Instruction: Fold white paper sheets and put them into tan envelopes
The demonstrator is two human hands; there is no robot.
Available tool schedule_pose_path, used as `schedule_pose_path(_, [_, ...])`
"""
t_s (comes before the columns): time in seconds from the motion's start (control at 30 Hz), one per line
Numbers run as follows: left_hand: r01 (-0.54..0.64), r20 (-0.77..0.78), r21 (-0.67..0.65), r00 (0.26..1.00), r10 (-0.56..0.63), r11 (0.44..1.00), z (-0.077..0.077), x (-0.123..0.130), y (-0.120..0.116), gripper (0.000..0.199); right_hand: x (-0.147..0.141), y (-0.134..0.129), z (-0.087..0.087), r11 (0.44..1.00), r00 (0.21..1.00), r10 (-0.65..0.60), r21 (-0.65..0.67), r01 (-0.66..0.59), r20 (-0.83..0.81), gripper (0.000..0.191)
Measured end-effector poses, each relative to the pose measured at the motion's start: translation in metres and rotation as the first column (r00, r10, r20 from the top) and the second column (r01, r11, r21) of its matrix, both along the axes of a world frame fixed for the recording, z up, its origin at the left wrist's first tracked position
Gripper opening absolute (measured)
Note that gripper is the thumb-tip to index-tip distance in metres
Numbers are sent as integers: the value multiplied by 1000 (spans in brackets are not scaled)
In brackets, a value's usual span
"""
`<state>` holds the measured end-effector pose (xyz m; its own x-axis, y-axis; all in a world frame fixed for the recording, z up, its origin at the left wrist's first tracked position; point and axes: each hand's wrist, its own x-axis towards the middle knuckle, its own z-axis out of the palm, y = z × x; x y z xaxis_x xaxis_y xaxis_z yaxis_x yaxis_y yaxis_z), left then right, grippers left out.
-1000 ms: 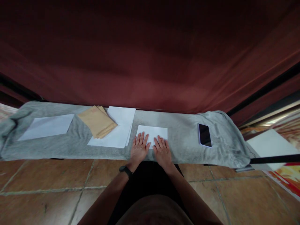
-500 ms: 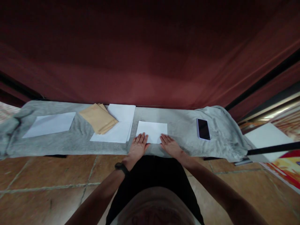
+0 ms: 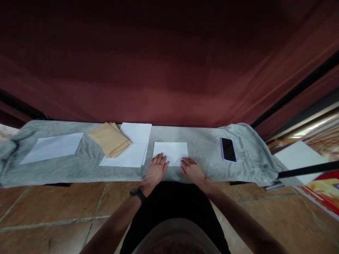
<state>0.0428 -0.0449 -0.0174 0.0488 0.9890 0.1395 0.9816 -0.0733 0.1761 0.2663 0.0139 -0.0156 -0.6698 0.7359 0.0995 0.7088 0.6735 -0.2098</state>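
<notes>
A folded sheet of white paper (image 3: 171, 150) lies flat on the grey cloth in front of me. My left hand (image 3: 156, 167) rests on its near left corner, palm down, fingers stretched out and the thumb a little apart. On the near right corner lies my right hand (image 3: 192, 170), its fingers slightly bent and touching the paper's edge. Both hands cover small parts of the paper.
Brown envelopes (image 3: 109, 139) lie on larger white sheets (image 3: 135, 155) to the left. Farther left is another white sheet (image 3: 53, 146). A phone (image 3: 228, 150) lies to the right on the grey cloth (image 3: 203, 141). A dark red curtain (image 3: 169, 77) hangs behind.
The view has shifted so that the bench sits slightly lower. The fingers of my right hand have bent a little more at the paper's corner. My left hand stays on the paper.
</notes>
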Motion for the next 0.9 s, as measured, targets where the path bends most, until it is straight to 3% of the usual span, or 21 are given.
schedule_pose_path(0.17, [-5,55,20,998,3,1000,-11,14,42,53,-58,11,-15,990,959,-136,-12,137,-249,47])
schedule_pose_path(0.3, [-46,46,28,998,45,999,-25,4,63,56,-83,32,-29,972,950,-211,49,228,-231,46])
schedule_pose_path(0.43, [-131,42,122,991,127,984,-34,-20,62,61,-75,46,-40,939,936,-296,120,321,-188,48])
schedule_pose_path(0.57, [-177,39,127,984,173,976,-33,-30,58,66,-63,54,-46,898,903,-392,142,417,-175,54])
schedule_pose_path(0.8, [-238,-15,56,971,239,970,-21,-11,60,67,-59,56,-51,877,889,-415,174,448,-195,58])
schedule_pose_path(0.9, [-173,-2,36,985,173,984,-20,4,60,60,-60,56,-52,878,890,-411,177,445,-200,59])
